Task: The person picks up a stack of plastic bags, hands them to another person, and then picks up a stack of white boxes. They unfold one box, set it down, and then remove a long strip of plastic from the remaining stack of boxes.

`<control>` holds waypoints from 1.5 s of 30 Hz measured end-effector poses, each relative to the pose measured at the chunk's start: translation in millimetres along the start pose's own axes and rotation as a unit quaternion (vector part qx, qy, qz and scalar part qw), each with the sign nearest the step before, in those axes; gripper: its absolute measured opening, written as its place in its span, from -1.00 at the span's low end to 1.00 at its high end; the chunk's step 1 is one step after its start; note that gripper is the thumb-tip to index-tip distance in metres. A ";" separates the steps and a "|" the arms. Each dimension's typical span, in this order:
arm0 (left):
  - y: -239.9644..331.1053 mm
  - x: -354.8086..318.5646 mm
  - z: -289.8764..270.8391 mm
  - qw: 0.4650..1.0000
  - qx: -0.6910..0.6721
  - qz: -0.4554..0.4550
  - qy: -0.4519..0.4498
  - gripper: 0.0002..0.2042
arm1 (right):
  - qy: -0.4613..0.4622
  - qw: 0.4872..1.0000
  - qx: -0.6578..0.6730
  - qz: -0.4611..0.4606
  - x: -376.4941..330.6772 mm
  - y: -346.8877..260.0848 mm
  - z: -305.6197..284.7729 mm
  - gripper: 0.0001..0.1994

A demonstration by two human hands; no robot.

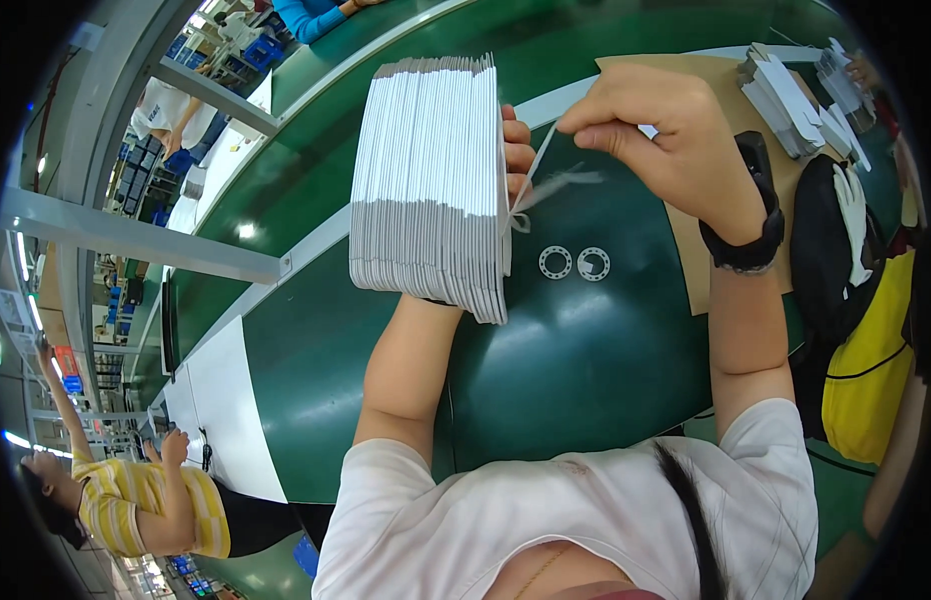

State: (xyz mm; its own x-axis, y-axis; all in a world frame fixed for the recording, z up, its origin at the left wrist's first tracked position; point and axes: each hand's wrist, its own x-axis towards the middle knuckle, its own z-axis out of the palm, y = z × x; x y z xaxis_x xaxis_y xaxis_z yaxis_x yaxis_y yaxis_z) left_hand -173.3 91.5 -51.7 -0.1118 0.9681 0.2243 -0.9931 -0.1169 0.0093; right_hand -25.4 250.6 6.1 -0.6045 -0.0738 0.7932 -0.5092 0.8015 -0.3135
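Observation:
A thick stack of flat folded white cartons [426,150] is held up over the green table, edges toward me. My left hand [517,155] grips it from behind; only its fingertips show, curled round the right side. A thin white string [546,155] runs up from a small loop [521,222] at the stack's right edge. Its upper end is pinched between thumb and fingers of my right hand [661,130], which is drawn off to the right. A loose tail of the string looks blurred. Below lie two white rings [556,262] with small holes round them.
At right are a brown cardboard sheet [691,265], white folded cartons [781,100], a black bag [824,225] with a white glove [852,220], and yellow cloth [871,370]. A metal post [136,232] stands left. A person in yellow stripes [151,505] is at lower left.

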 end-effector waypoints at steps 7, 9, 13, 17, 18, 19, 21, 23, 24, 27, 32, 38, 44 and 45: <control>1.4 3.7 1.0 0.993 0.110 -0.021 0.031 -0.50 | 0.107 0.985 -0.122 -0.060 -1.6 -10.9 14.6 -0.81; -4.4 0.8 5.8 0.875 0.461 0.034 0.141 -0.51 | 0.153 0.971 -0.167 -0.081 -1.3 -13.2 17.7 -0.77; -9.3 0.4 7.1 0.807 0.566 0.041 0.167 -0.52 | 0.212 0.957 -0.180 -0.084 4.6 -16.9 17.4 -0.77; -6.9 2.0 -6.4 0.993 -0.110 -0.034 -0.010 -0.53 | 0.241 0.948 -0.198 -0.063 5.8 -25.0 14.1 -0.78; -3.7 0.9 -10.2 0.993 -0.110 -0.035 -0.013 -0.53 | 0.230 0.955 -0.186 -0.021 6.0 -27.0 15.0 -0.82; -0.1 -1.6 -13.4 0.997 -0.070 -0.002 -0.013 -0.52 | 0.218 0.960 -0.175 0.022 6.5 -27.8 15.7 -0.85; 5.7 -9.1 -27.7 0.999 -0.034 0.034 -0.016 -0.52 | 0.138 0.986 -0.096 -0.005 3.5 -9.3 3.9 -0.86; -1.3 -34.7 -41.8 0.974 -0.209 0.003 0.090 -0.66 | 0.030 0.940 0.225 0.255 1.6 -12.1 -1.2 -0.82; -15.4 -44.7 -42.2 0.984 -0.109 0.055 0.132 -0.63 | -0.001 0.957 0.198 0.211 -6.4 -5.3 1.2 -0.76; -44.2 -60.4 -31.0 0.967 -0.180 0.089 0.154 -0.62 | 0.026 0.959 0.217 0.181 3.9 -23.5 17.3 -0.82; -27.1 -63.0 -16.2 0.910 0.342 0.155 0.177 -0.62 | -0.044 0.902 0.384 0.191 38.4 -51.9 24.2 -0.87; 11.1 -92.0 -38.1 0.950 0.185 0.231 0.104 -0.57 | 0.006 0.899 0.425 0.110 54.6 -32.3 51.3 -0.87; 21.1 -113.1 -20.3 0.860 0.320 0.184 0.353 -0.61 | -0.154 0.852 0.461 0.193 55.5 -43.4 84.8 -0.94; 27.7 -123.4 -22.0 0.790 0.400 0.161 0.436 -0.61 | -0.160 0.849 0.466 0.193 54.5 -44.4 90.1 -0.94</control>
State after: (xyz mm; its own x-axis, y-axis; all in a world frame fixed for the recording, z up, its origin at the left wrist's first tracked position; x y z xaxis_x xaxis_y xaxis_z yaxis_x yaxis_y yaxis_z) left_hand -187.8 -26.3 -100.6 -0.6827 0.6026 -0.4132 -0.6074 -0.1538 0.7793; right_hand -90.9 157.6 16.2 -0.8961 -0.1896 0.4014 -0.4083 -0.0029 -0.9128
